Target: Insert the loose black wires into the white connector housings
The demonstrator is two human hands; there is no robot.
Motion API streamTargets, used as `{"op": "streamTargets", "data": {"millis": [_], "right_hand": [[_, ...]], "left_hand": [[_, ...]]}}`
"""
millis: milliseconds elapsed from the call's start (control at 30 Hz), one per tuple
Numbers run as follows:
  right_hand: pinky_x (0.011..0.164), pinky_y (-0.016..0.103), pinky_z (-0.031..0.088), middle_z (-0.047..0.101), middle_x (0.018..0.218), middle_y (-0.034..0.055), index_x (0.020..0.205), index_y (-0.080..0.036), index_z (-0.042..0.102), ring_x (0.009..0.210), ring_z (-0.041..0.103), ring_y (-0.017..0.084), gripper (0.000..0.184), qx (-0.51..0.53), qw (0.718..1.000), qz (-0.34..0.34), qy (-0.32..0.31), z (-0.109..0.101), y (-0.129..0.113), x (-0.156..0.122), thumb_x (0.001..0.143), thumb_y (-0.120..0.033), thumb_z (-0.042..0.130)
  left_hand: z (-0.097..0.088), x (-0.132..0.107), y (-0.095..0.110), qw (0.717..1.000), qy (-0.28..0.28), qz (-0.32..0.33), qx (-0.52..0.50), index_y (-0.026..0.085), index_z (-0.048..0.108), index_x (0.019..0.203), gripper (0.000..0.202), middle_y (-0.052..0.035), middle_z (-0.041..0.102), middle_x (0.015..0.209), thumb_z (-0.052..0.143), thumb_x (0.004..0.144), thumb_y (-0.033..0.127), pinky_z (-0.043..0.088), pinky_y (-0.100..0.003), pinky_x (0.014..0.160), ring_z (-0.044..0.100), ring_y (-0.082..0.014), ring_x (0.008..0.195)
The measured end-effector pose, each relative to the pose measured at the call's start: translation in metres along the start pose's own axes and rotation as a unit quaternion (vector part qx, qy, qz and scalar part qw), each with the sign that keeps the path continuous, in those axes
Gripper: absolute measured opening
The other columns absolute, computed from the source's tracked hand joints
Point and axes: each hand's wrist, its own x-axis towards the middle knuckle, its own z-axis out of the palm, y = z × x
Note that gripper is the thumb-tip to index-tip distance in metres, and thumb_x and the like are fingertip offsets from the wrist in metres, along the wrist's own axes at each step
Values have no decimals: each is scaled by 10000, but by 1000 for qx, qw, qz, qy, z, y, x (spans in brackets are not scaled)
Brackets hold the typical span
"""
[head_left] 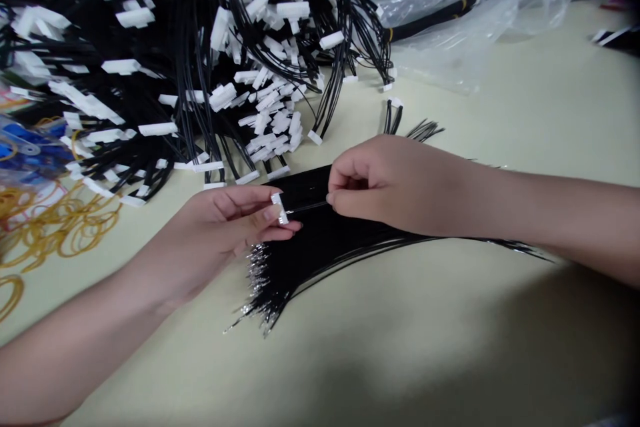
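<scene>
Between the thumb and fingers of my left hand (235,223) is a small white connector housing (280,209). My right hand (380,180) pinches a thin black wire (310,207), whose left end meets the housing's right side. Whether the wire's tip sits inside the housing I cannot tell. Under both hands lies a thick bundle of black wires (320,247), with bare silvery metal terminals (257,280) fanned out at its left end. The bundle's other end passes beneath my right wrist.
A large heap of black cables with white connectors (270,107) fills the back left. Yellow rubber bands (75,227) and a bag of blue pieces (30,147) lie at the left. Clear plastic bags (450,40) lie at the back right of the pale table (400,347).
</scene>
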Motion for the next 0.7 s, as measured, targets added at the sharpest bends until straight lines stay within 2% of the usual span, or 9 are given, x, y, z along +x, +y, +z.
{"op": "streamTargets", "data": {"millis": [200, 300, 567, 700], "right_hand": [[319, 167, 154, 379, 412, -49, 578, -137, 587, 324, 280, 5, 203, 27, 999, -1, -28, 0, 3, 2, 745, -218, 508], [328, 165, 183, 399, 417, -49, 576, -137, 593, 337, 299, 8, 194, 18, 1000, -6, -6, 2, 3, 3, 737, -218, 520], [388, 165, 257, 497, 464, -59, 554, -138, 597, 376, 367, 7, 177, -8, 1000, -19, 3, 4, 2, 3, 711, -190, 532], [415, 175, 260, 517, 490, -64, 577, -144, 591, 392, 383, 9, 154, -18, 1000, -15, 8, 1, 1, 1, 704, -208, 533]], "left_hand": [[5, -2, 4, 1000, 22, -15, 0, 152, 682, 755, 197, -22, 679, 704, 765, 578, 126, 557, -109, 578, 668, -146, 641], [6, -2, 5, 999, 31, -14, 4, 158, 684, 749, 146, -21, 676, 689, 723, 618, 104, 551, -102, 568, 669, -145, 644], [5, -1, 4, 1000, 21, -9, 13, 171, 691, 742, 120, -16, 679, 703, 715, 642, 109, 550, -94, 572, 670, -139, 655], [1, 0, 1, 1000, 1, 4, 12, 183, 698, 781, 158, -7, 682, 741, 751, 633, 169, 577, -153, 659, 673, -148, 689]]}}
